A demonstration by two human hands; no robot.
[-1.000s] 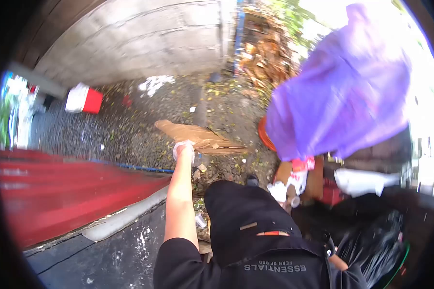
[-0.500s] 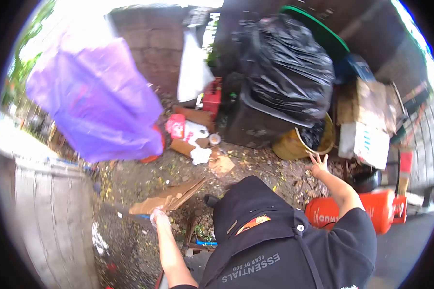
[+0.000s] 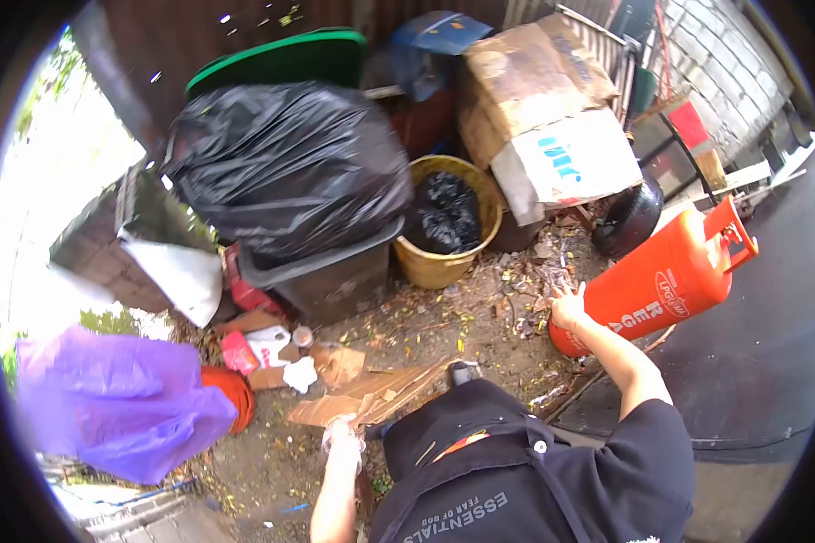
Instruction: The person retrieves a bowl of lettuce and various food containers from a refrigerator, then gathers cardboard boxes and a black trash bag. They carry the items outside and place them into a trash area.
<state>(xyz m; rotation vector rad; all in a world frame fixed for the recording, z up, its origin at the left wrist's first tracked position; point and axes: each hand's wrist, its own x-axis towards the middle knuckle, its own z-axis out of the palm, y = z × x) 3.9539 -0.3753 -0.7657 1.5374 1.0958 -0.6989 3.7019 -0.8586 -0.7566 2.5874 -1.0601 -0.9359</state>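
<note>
My left hand [image 3: 342, 436], in what looks like a clear plastic glove, grips a folded piece of brown cardboard [image 3: 385, 395] low in front of me. My right hand [image 3: 569, 308] reaches out with its fingers apart and overlaps the bottom end of an orange gas cylinder [image 3: 666, 285]. Nothing shows in that hand. The cylinder leans at a slant, its collar handle toward the upper right. Near the cardboard's far side lie a flat cardboard scrap [image 3: 342, 366] and crumpled white paper [image 3: 300, 374] on the dirt.
Ahead stands a dark bin [image 3: 335, 294] topped by a full black garbage bag [image 3: 285, 167]. Beside it is a yellow bucket [image 3: 435, 269] lined with black plastic. Stacked boxes [image 3: 575, 167] and a tire [image 3: 629, 217] lie right; a purple plastic sheet [image 3: 118, 398] covers something left.
My view has swung to the right, so the bin and the purple sheet now sit further left. My right hand has gone from beside the bucket to the cylinder's bottom end. My left keeps the cardboard.
</note>
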